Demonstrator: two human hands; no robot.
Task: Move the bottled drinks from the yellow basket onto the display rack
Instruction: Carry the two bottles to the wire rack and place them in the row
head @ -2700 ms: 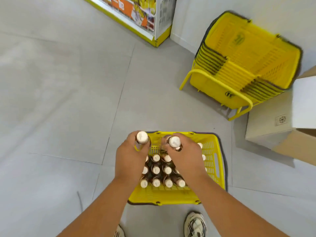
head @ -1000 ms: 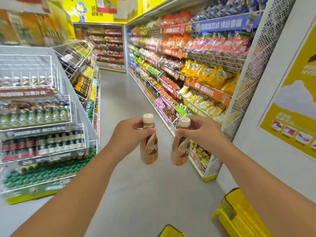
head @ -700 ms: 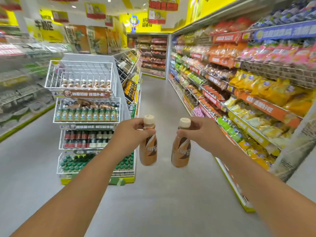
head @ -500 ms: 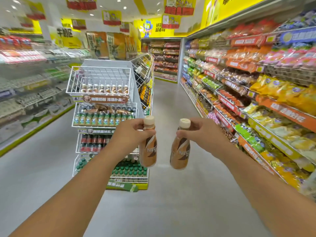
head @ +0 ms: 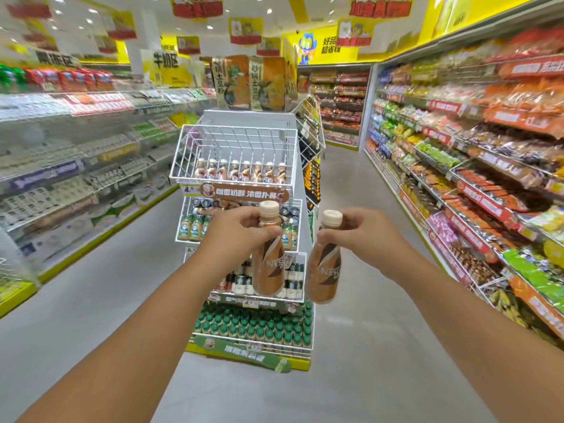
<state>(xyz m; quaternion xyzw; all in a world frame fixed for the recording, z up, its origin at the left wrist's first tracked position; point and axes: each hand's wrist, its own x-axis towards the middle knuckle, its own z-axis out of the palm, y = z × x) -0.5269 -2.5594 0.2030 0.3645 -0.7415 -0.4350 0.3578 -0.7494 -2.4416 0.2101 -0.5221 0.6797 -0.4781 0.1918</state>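
Two smooth plastic bottles of brown coffee drink, each with a rounded cream cap and a tan-and-brown label, hang upright in the air, side by side but apart. The left hand (head: 236,232) has its grip closed round the neck of the left bottle (head: 268,264); the right hand (head: 363,236) pinches the neck of the right bottle (head: 324,270). Just beyond them stands a white wire display rack (head: 241,154) with tiered baskets. Its top basket holds one row of matching bottles (head: 241,170) along the front. Blurred snack shelves (head: 476,166) line the grey floor (head: 366,361) to the right.
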